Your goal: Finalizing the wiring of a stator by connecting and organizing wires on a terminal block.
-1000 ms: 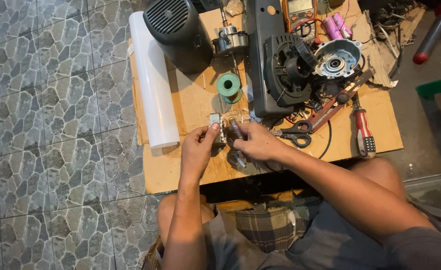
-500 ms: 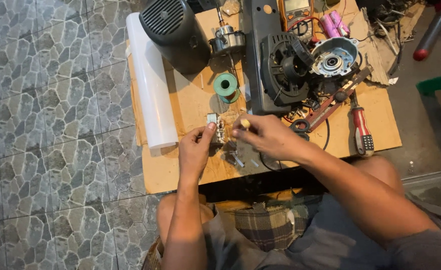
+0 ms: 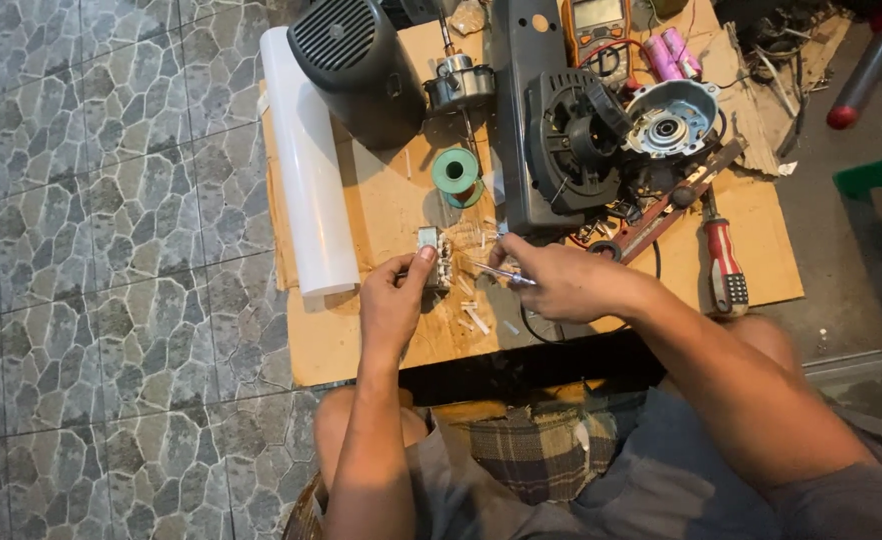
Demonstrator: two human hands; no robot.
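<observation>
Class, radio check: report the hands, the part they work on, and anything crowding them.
Left hand grips small metal part on cardboard. Right hand holds thin metal tool against it. White tube lies left; white bits lie close.

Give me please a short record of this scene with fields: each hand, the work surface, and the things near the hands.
Left hand: left hand holds a small metal part upright on the cardboard.
Right hand: right hand grips a thin metal tool, tip pointing toward the part.
Surface: cardboard sheet on a low table.
Nearby: white roll, green wire spool, black motor housing, red-handled screwdriver, multimeter.
</observation>
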